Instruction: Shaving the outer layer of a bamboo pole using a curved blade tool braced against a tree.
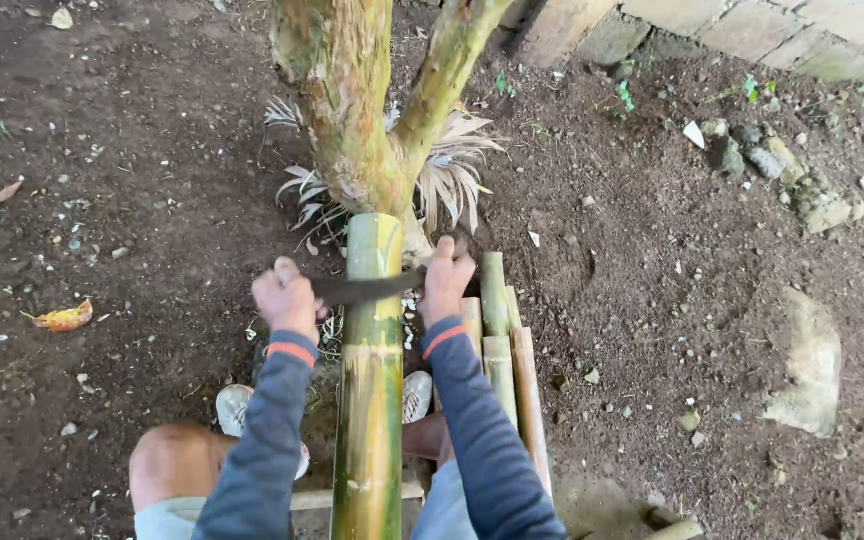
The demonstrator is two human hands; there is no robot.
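A thick green bamboo pole [372, 400] leans from between my knees up against a tree trunk [352, 110]. A dark blade [362, 290] lies crosswise on the pole near its top. My left hand [285, 297] is closed around the blade's left end. My right hand [446, 278] is closed around its right end. Both arms wear dark blue sleeves with orange cuff stripes. The pole's lower part looks scraped pale yellow.
Several split bamboo pieces [504, 350] lie just right of the pole. My feet in pale shoes [416, 394] rest on dark soil. Stones [808, 362] lie at right, a brick edging [752, 25] at top right, dry leaves [64, 318] at left.
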